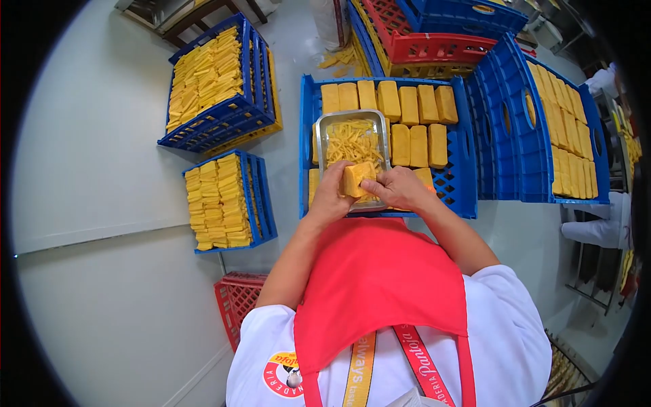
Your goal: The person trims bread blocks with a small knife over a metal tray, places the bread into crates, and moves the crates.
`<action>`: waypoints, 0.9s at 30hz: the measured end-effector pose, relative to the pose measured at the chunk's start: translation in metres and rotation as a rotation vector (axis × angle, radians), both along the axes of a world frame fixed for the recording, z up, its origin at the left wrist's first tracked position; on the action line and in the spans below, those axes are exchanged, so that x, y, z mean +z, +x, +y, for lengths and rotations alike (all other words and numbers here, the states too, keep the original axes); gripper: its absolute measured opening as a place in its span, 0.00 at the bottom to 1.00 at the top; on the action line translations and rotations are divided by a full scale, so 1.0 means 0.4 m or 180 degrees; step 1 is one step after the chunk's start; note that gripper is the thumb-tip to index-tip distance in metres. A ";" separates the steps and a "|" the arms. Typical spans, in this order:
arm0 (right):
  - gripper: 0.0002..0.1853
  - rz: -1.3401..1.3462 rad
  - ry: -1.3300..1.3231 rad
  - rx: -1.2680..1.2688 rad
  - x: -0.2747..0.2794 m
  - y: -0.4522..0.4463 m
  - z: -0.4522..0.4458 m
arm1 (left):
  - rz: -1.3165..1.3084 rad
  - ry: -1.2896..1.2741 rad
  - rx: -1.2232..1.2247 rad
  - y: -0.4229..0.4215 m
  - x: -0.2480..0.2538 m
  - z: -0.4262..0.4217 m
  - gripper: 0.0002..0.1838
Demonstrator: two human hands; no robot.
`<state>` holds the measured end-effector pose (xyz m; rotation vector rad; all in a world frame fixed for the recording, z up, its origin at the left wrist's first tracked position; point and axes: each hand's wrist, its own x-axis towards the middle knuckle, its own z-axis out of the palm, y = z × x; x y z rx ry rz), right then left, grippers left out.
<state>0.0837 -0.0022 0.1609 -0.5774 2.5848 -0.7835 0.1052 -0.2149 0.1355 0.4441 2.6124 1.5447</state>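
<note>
My left hand point(332, 195) is closed around a yellow brick-shaped loaf point(358, 178), held tilted over a metal tray point(388, 139). Yellow strips and trimmings point(352, 141) lie heaped in that tray. With its thumb against the loaf's near face, my right hand point(401, 188) is curled closed. Whatever else its fingers hold is hidden from me. Below the tray is a blue crate point(463, 149), where more yellow loaves point(409, 104) stand in rows behind and to the right of the tray.
Two blue crates point(254, 88) of stacked yellow slabs stand at left. On the right is a tilted-looking blue crate point(489, 122) beside more loaves point(563, 125). Red and blue crates point(441, 47) are piled behind. A red crate point(237, 298) sits lower left. Other people's white sleeves point(600, 220) show far right.
</note>
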 end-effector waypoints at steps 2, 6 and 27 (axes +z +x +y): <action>0.36 -0.0537 -0.0318 -0.0297 0.001 -0.005 -0.004 | -0.0033 0.0008 0.0043 -0.009 -0.006 -0.003 0.40; 0.38 -0.0443 -0.0639 -0.0808 -0.003 -0.012 -0.003 | -0.0025 -0.0132 0.0025 -0.026 -0.022 -0.026 0.39; 0.39 -0.0040 0.0601 0.0008 0.010 -0.012 -0.035 | -0.0348 -0.1428 0.0064 -0.061 0.029 -0.001 0.36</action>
